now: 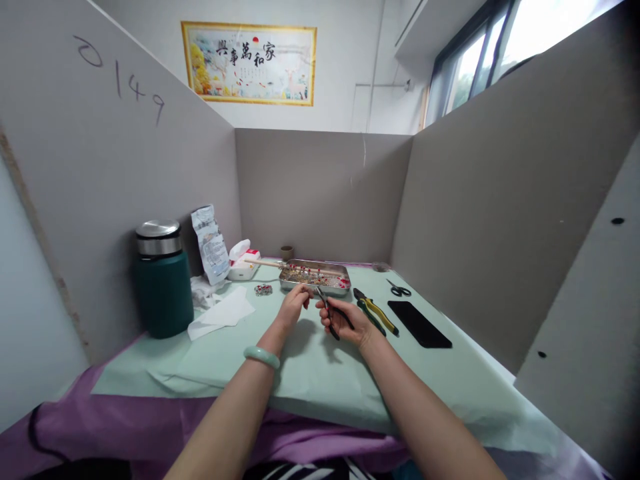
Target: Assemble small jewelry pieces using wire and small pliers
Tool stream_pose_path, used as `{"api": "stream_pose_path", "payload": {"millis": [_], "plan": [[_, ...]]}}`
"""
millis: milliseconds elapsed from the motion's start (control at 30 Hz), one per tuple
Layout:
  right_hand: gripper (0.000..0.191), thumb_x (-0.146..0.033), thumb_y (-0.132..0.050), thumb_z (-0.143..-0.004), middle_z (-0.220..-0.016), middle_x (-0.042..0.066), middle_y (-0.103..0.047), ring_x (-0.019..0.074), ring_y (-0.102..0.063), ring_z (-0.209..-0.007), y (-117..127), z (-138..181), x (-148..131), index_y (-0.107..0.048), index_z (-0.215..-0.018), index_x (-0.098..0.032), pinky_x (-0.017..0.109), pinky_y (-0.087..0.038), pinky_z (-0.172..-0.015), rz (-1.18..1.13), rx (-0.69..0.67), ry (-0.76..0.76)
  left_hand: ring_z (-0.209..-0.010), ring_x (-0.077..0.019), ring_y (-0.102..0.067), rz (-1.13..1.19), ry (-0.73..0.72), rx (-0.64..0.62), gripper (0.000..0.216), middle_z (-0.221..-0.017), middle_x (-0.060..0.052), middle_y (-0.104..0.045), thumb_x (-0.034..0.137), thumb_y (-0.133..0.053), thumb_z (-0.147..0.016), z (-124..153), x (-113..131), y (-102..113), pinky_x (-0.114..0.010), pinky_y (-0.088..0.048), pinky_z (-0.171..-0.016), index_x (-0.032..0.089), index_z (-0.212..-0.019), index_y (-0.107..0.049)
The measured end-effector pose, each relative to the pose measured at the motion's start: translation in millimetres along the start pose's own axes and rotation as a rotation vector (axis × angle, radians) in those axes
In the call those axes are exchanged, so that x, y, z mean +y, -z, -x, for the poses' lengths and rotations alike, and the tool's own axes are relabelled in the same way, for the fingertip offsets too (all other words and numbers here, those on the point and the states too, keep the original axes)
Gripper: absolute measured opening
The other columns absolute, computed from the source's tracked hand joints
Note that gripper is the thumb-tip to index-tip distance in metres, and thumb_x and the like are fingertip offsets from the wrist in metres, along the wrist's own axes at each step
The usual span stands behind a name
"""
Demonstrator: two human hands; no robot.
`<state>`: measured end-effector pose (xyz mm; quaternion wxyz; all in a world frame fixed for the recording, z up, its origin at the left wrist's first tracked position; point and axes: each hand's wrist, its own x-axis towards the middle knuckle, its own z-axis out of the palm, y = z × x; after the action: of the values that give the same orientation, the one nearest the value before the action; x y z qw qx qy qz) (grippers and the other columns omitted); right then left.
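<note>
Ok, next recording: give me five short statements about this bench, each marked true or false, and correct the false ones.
1. The right hand holds pliers. True.
2. The right wrist wears a bangle. False: the bangle is on the left one.
3. The phone lies to the right of the tray. True.
4. The scissors lie left of the bottle. False: the scissors are right of the bottle.
5. A yellow-green tool lies on the table. True.

A small handcraft workshop space
Grey partitions (325, 187), one marked 0149 by hand, enclose a sheet-covered tabletop (310, 373) bearing hand tools, yellow-and-green pliers (384, 317) and scissors (400, 291), beside a metal tray (287, 287) of small red pieces (320, 281).
</note>
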<state>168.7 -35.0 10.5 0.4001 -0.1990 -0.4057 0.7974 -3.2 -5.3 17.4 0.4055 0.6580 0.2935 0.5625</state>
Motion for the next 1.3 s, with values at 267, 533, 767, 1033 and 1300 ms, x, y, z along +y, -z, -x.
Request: {"api": "stream_pose_path", "payload": {"millis": [267,533,767,1033,1300], "plan": [[0.023,-0.029,-0.046,-0.090,-0.068,0.002,-0.059,0.0104,-0.055,-0.054,-2.3,0.6,-0.8,-0.058,-0.097,-0.010,0.023,-0.047,-0.052,0.015,0.016,0.005,-0.059,-0.0124,-0.044,-0.047,-0.041,0.014,0.010,-0.064,0.000,-0.050,0.020,-0.046,-0.070,2.6,4.3,-1.3,-0.026,-0.036,-0.058,0.018,-0.066,-0.055],[0.022,-0.030,-0.047,-0.089,-0.064,-0.001,-0.053,0.0081,-0.048,-0.049,-2.0,1.7,-1.9,-0.057,-0.095,-0.011,0.022,-0.042,-0.048,0.017,0.026,0.023,-0.056,-0.0119,-0.045,-0.039,0.023,-0.052,0.012,-0.057,0.001,-0.050,0.021,-0.047,-0.073,2.0,-2.5,-0.1,-0.025,-0.035,-0.055,0.017,-0.069,-0.057],[0.020,-0.029,-0.047,-0.089,-0.062,-0.002,-0.050,0.0067,-0.047,-0.049,-4.0,6.3,-6.2,-0.056,-0.093,-0.012,0.019,-0.036,-0.045,-0.042,0.034,0.025,-0.062,-0.0102,-0.050,0.260,0.035,-0.138,0.020,-0.081,-0.004,-0.060,0.030,-0.057,-0.076,5.7,2.3,0.8,-0.026,-0.039,-0.061,0.015,-0.088,-0.059],[0.020,-0.032,-0.055,-0.086,-0.060,-0.004,-0.047,0.0049,-0.042,-0.046,-2.3,8.4,-8.8,-0.054,-0.092,-0.014,0.017,-0.033,-0.043,-0.068,-0.002,-0.009,-0.064,-0.0097,-0.051,0.213,0.043,-0.146,0.028,-0.080,-0.004,-0.061,0.040,-0.058,-0.078,9.6,11.6,-0.6,-0.025,-0.040,-0.064,0.013,-0.085,-0.060],[0.019,-0.030,-0.050,-0.087,-0.063,0.000,-0.054,0.0098,-0.051,-0.050,-1.1,1.4,-2.3,-0.057,-0.091,-0.012,0.023,-0.043,-0.046,0.061,0.023,0.071,-0.060,-0.0092,-0.049,0.177,0.083,-0.147,0.028,-0.070,-0.002,-0.059,0.042,-0.059,-0.077,8.5,12.6,-0.7,-0.024,-0.038,-0.060,0.014,-0.077,-0.059]]}}
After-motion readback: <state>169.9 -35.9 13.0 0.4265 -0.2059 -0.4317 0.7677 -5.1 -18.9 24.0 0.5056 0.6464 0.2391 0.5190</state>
